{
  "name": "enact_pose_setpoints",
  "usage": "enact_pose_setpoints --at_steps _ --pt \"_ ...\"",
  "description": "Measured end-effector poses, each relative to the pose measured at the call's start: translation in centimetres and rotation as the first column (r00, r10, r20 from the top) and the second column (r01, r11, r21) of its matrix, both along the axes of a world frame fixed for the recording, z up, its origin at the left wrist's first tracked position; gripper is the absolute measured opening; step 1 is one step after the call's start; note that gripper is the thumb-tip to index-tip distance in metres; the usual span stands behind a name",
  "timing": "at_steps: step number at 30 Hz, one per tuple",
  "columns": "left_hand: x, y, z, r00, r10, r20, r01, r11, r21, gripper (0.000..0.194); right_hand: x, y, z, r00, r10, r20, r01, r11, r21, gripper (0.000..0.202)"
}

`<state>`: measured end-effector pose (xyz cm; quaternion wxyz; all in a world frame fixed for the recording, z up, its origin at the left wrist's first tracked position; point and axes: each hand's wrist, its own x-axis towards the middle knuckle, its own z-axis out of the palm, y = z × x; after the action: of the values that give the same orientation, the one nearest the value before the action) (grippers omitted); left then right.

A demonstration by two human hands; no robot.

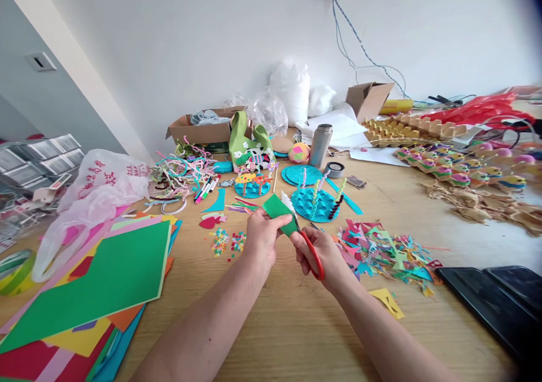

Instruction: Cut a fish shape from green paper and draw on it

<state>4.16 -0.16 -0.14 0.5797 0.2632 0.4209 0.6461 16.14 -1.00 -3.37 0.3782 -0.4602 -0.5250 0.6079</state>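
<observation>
My left hand (263, 231) pinches a small piece of green paper (277, 208) above the middle of the table. In my right hand (324, 252) are scissors with red handles (314, 256), my fingers closed round the loops. The blades meet the right side of the green paper; how far they cut into it I cannot tell. Just beyond my hands stands a blue round base with cups (315, 204), with fuzzy pipe cleaners rising from it. Left of my left hand lie small piles of paper confetti (220, 242).
Coloured paper sheets (127, 269) are stacked at the left, beside a plastic bag (95, 181). Colourful paper scraps (383, 246) lie right of my hands. Dark phones (478, 297) rest at the right edge. Behind stand a metal bottle (320, 145) and a tangle of pipe cleaners (184, 170).
</observation>
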Motion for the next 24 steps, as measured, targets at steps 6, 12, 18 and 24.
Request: enact_pose_setpoints --at_steps 6,12,18,24 --pt "-0.06 0.03 -0.14 1.000 0.008 0.001 -0.008 1.000 -0.023 0.031 0.01 0.20 -0.47 1.000 0.002 -0.014 -0.003 1.000 -0.020 0.047" --pt "-0.11 0.04 -0.17 0.999 -0.017 -0.036 0.017 1.000 0.003 0.032 -0.01 0.28 -0.73 1.000 0.006 0.000 -0.006 1.000 -0.008 0.045" --pt "-0.28 0.19 -0.33 0.994 -0.001 -0.113 0.004 1.000 0.026 0.033 0.03 0.10 -0.27 1.000 0.009 0.020 -0.009 1.000 -0.001 0.048" --pt "-0.44 0.33 -0.47 0.988 -0.011 -0.151 0.015 0.999 0.030 0.033 -0.01 0.17 -0.11 0.999 0.030 0.020 -0.030 1.000 -0.005 0.050"
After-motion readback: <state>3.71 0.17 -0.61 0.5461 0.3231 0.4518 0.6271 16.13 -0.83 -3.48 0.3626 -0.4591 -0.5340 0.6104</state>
